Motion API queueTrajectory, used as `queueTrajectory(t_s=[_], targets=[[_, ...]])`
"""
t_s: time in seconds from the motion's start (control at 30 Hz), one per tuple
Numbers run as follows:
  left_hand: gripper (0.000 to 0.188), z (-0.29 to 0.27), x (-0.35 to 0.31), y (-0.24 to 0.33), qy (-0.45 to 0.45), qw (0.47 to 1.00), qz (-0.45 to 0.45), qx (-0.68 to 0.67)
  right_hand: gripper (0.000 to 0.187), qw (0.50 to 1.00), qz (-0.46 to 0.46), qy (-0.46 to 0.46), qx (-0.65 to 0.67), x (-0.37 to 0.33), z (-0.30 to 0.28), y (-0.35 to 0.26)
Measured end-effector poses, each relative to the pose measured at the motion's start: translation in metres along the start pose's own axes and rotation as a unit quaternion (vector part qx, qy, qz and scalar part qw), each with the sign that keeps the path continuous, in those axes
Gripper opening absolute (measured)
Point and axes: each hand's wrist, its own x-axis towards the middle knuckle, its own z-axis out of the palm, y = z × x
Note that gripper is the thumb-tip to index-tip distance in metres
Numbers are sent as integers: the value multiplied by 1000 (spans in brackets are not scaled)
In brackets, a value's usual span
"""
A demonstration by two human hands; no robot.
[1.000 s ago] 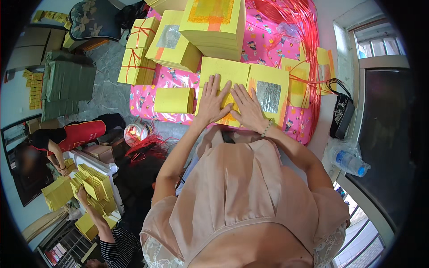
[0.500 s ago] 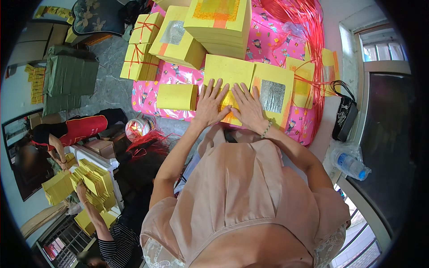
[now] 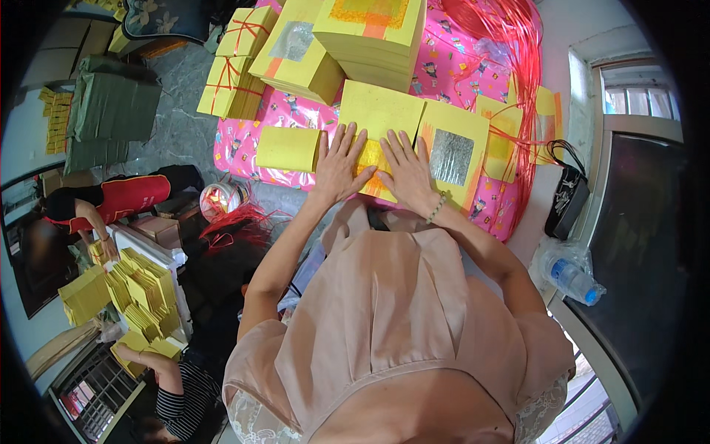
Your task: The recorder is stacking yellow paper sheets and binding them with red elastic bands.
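Yellow paper with a gold patch lies on a pink patterned cover in front of me. My left hand rests flat with spread fingers on the paper's left part, beside a folded yellow paper stack. My right hand is flat on the right part, fingers spread, a beaded bracelet on its wrist. Gold shows between my hands. Right of it lies yellow paper with a silver patch. Neither hand grips anything.
Tall yellow paper stacks and red-tied bundles stand at the back. Red plastic strands hang along the right side. A black bag and wrapped bottle are at right. Two people handle yellow paper at lower left.
My left hand has slid left, widening the gap between my hands; the right has shifted slightly left. At lower left, the striped-sleeved person's hand has moved down to a nearer stack.
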Motion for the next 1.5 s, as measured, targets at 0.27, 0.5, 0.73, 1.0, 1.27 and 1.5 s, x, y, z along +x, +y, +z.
queueTrajectory(t_s=[0.27, 0.5, 0.73, 1.0, 1.27, 1.5], targets=[[83, 5, -5, 7, 20, 1000, -23, 5, 68, 1000, -17, 8, 5, -5, 1, 4], [88, 9, -2, 2, 15, 998, -29, -45, 68, 999, -19, -5, 30, -5, -10, 5], [88, 9, -1, 1, 24, 999, -29, -37, 69, 999, -8, -4, 44, -14, -7, 8], [87, 10, -3, 4, 34, 998, -26, -39, 68, 997, -47, 7, 54, -1, -13, -1], [84, 9, -2, 3, 38, 996, -34, -74, 67, 998, -49, 8, 31, 5, -4, 1], [66, -9, 0, 7, 114, 986, -55, -104, 58, 993, -41, 105, 31, 22, -11, 12]])
